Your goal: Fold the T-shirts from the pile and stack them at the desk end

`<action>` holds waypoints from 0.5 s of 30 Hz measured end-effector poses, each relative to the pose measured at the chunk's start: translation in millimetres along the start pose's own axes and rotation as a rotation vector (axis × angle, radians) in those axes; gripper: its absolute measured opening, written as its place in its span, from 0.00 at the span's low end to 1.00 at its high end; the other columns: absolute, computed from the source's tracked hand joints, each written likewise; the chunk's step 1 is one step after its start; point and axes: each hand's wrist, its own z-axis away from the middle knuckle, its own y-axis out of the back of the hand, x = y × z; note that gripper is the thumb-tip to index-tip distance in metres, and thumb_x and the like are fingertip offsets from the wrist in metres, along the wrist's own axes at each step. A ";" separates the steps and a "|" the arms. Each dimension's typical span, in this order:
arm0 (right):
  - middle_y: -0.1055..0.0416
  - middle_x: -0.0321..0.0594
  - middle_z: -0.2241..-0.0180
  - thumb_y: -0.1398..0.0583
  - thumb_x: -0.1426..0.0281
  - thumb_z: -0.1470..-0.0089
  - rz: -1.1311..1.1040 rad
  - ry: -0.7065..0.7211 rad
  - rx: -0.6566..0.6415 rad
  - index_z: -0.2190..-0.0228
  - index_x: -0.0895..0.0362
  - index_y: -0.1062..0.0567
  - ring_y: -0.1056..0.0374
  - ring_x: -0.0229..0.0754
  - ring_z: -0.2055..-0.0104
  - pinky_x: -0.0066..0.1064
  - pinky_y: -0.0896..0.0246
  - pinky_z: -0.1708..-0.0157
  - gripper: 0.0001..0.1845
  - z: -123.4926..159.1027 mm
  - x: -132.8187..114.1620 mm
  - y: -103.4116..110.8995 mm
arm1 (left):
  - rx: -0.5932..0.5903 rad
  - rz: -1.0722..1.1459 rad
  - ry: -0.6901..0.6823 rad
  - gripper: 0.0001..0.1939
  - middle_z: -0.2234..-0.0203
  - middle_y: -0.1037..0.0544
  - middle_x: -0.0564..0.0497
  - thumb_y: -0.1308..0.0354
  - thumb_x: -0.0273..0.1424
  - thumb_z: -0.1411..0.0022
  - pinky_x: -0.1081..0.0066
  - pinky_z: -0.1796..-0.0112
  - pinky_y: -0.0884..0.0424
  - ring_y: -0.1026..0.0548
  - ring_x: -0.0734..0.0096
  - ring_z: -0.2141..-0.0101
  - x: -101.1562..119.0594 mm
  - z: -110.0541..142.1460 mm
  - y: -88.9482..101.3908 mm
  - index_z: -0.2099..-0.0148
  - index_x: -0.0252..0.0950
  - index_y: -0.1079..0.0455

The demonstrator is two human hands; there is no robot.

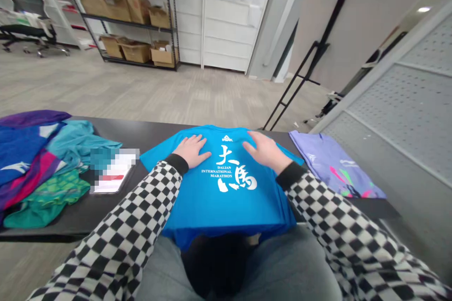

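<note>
A blue T-shirt [226,207] with white printed lettering lies spread on the dark table, its lower edge hanging over the near side towards my lap. My left hand [192,150] rests flat on the shirt's upper left, fingers apart. On the upper right, my right hand [265,149] lies on the cloth with its thumb spread from the fingers; some of those fingers are hidden behind the hand. Neither hand holds anything.
A folded lavender shirt [332,164] lies at the table's right. On the left are a pile of colourful shirts [38,160] and a phone [115,174] with a blurred screen. A grey perforated panel [399,103] stands close on the right. Shelves with boxes [136,51] stand beyond the table [137,132].
</note>
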 end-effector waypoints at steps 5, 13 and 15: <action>0.58 0.47 0.16 0.57 0.36 0.25 0.022 -0.060 -0.189 0.18 0.54 0.45 0.62 0.63 0.14 0.61 0.67 0.18 0.50 53.3 -7.8 -31.1 | 0.018 -0.059 0.002 0.46 0.16 0.49 0.40 0.57 0.60 0.21 0.41 0.21 0.57 0.51 0.43 0.18 6.4 -2.1 -6.2 0.14 0.36 0.47; 0.59 0.49 0.16 0.55 0.33 0.27 -0.099 -0.052 -0.238 0.18 0.53 0.46 0.63 0.63 0.14 0.65 0.68 0.18 0.53 44.0 8.9 -21.0 | 0.224 -0.075 0.033 0.39 0.20 0.38 0.41 0.54 0.53 0.20 0.41 0.22 0.49 0.40 0.45 0.21 -36.7 36.6 5.7 0.18 0.37 0.38; 0.54 0.49 0.16 0.58 0.37 0.24 -0.125 -0.087 -0.138 0.19 0.52 0.43 0.60 0.62 0.14 0.66 0.67 0.18 0.48 48.7 31.1 -17.4 | 0.260 -0.075 0.133 0.38 0.23 0.32 0.37 0.56 0.50 0.19 0.46 0.24 0.42 0.35 0.46 0.24 -66.2 53.7 6.1 0.20 0.33 0.35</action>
